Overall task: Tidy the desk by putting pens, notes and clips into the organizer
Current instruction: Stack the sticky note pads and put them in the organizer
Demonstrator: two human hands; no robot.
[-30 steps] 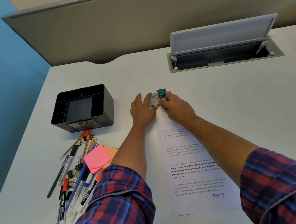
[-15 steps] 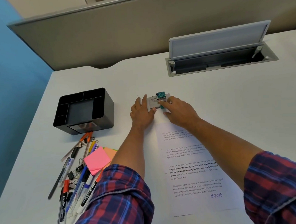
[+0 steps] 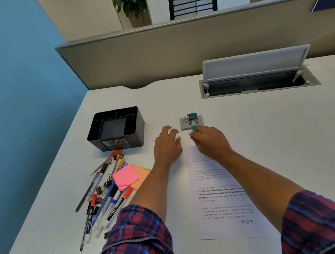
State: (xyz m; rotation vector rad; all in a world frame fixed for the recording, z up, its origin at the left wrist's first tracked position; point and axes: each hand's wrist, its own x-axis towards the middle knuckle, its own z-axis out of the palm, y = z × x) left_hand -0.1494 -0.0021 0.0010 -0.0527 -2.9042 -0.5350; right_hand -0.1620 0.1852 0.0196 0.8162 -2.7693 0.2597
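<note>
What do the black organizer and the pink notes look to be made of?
Organizer: probably moulded plastic, satin black; thin uniform walls, rounded corners and a soft sheen suggest it.

Pink notes: paper, matte and bright; a thin flat stack of sheets with slightly offset edges.

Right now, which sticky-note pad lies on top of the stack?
The pink pad: it shows whole and overlaps the orange pad, while only a sliver of the green one peeks out.
</note>
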